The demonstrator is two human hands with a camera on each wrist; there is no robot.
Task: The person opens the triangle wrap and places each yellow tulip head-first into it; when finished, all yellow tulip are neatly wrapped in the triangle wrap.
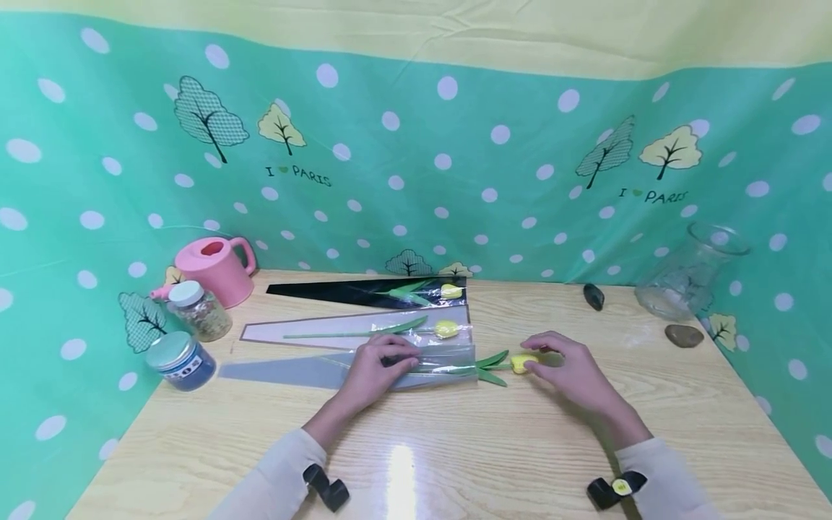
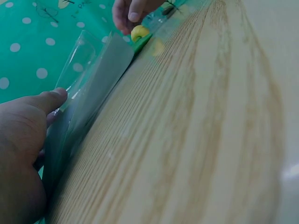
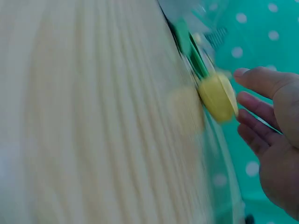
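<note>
Clear sleeve [image 1: 364,370] under the flat left grip [image 1: 373,368] holds a tulip [image 1: 494,367]; right grip [image 1: 572,372] pinches its bloom.

Cream long sleeves, black wrist straps, 2 bare hands

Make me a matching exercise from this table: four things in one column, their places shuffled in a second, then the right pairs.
Things:
1. pink watering can
2. glass vase
3. blue-filled jar
4. yellow tulip head

Places:
A. far right, lying tipped against the backdrop
B. at the right hand, just outside the clear sleeve
C. far left corner, against the backdrop
D. left edge, nearest the camera of the two jars

Pairs: 1-C, 2-A, 3-D, 4-B
</note>
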